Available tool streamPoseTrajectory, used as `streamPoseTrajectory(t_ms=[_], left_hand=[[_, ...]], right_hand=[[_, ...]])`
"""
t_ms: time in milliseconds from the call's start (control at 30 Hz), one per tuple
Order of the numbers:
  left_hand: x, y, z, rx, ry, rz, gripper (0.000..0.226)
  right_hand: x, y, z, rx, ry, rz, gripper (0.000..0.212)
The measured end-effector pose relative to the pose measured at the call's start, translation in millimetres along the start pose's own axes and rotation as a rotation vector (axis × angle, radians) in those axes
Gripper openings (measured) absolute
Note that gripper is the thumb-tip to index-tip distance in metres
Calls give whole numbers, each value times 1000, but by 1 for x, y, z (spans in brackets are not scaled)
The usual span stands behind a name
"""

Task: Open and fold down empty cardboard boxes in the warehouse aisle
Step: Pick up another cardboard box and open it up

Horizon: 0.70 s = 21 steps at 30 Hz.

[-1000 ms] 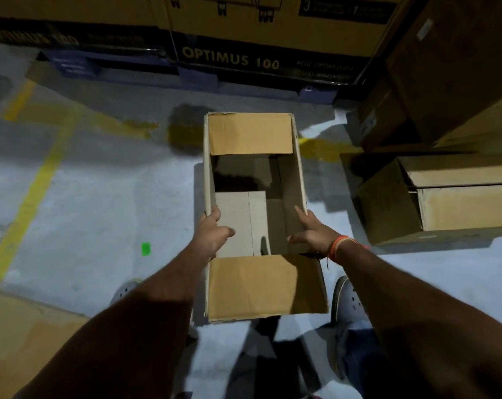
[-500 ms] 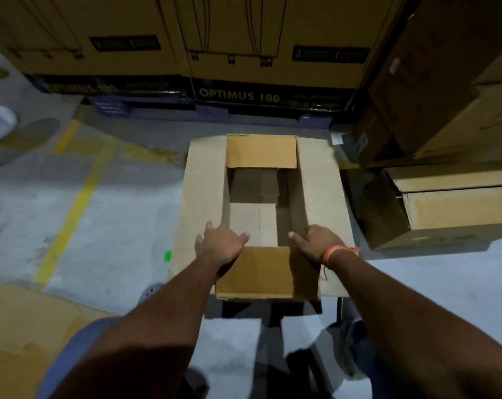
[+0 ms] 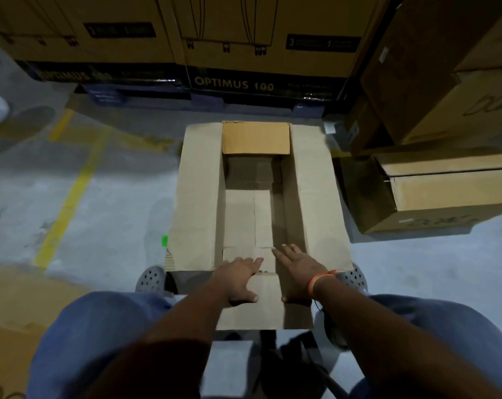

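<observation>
Though empty, box with splayed flaps

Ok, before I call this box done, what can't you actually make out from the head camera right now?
- Near end flap: partly covered by the left hand and right hand, so its crease is unseen.
- Box inside, far end: in shadow under the far flap.
- Print on the stacked carton, beyond "OPTIMUS 100": too small and blurred.
- Side box: cut off by the right edge.
</observation>
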State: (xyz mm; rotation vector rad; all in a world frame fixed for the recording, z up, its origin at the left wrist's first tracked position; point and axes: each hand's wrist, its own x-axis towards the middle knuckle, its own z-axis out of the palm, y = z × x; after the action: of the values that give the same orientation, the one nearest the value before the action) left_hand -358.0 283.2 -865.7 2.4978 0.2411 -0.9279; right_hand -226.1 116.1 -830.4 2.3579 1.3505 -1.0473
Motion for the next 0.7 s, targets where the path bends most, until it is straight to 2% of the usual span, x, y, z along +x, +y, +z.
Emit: streamPoseTrajectory(t_ms=[100,233,467,533,567,600,667,700], left_hand=[[16,1,7,58,10,-72,101],[31,-7,17,122,3,-137,81],[39,-11,13,100,54,-77,73],[43,-18,11,56,24,-22,64],[43,-21,8,-66,-17,-6,63],[42,-24,2,-305,-64,-19,66],[40,-25,-18,-1043,-68,-110,71],[42,-22,-27,-1403,26,-132,67]], right_hand=[[26,4,11,-22,2,-27,105],[54,8,33,3,-23,-67,90],[71,13,34,51,-53,-96,89],[71,12,34,141,-83,-70,98],[70,12,33,245,-108,-45,108],[71,11,30,409,-136,-18,120],[72,6,16,970,-143,18,128],[74,-1,5,1343,-79,32,121]])
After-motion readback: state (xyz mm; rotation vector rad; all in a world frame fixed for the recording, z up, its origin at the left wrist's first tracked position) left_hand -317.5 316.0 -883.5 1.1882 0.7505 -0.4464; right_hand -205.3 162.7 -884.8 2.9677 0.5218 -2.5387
